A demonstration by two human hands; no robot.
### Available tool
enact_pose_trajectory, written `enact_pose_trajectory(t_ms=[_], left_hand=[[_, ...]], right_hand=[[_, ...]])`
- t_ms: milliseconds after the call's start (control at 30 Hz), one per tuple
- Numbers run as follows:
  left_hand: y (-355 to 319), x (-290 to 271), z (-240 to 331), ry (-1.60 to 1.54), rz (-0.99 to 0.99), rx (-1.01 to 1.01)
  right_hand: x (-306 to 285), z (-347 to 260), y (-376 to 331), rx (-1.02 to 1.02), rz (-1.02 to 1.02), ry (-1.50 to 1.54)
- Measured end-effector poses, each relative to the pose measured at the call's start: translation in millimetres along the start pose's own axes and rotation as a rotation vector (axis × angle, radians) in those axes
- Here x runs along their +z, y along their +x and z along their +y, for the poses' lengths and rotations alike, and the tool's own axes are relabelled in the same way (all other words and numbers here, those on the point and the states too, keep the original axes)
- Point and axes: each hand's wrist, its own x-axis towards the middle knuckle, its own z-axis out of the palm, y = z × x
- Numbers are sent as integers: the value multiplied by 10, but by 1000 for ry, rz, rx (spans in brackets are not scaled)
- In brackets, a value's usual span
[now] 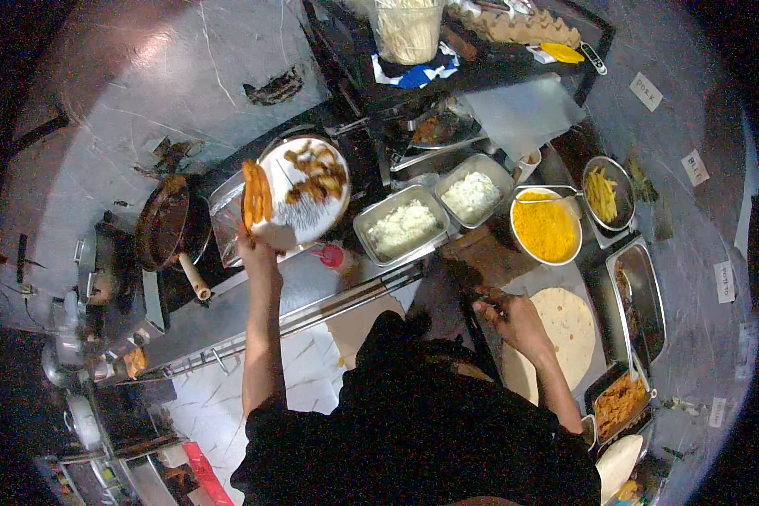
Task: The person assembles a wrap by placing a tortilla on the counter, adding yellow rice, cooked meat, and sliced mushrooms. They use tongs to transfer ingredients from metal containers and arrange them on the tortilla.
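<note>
My left hand [259, 255] is closed at the lower end of two long orange-brown, sausage-like strips [257, 196]. They lie along the left side of a white plate [319, 218], which also carries browned food pieces [316, 171]. On the right, my right hand [506, 314] has its fingers curled beside a pale flatbread [562, 333]. Something dark shows at these fingers, but I cannot make out what it is. A second flatbread [519, 371] lies partly under my right wrist and forearm.
Two metal trays of white food [405, 226] [476, 196] stand mid-counter. Right of them are a bowl of yellow shreds [546, 228], a bowl of yellow strips [600, 194] and a tray of orange food [622, 403]. A wooden-handled pan [167, 223] sits left; a red-topped container [333, 255] stands near the plate.
</note>
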Motion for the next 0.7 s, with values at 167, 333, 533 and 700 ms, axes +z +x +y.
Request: enact_pose_trajectory(t_ms=[167, 333, 533, 700], left_hand=[[937, 650, -277, -104, 66, 224], [1958, 810, -1023, -167, 395, 308], [1935, 1268, -890, -58, 400, -166], [1934, 1493, -959, -205, 444, 174]], right_hand=[[-8, -65, 128, -92, 82, -69], [-15, -154, 204, -213, 65, -96], [56, 3, 190, -47, 106, -51], [73, 167, 227, 19, 25, -143]])
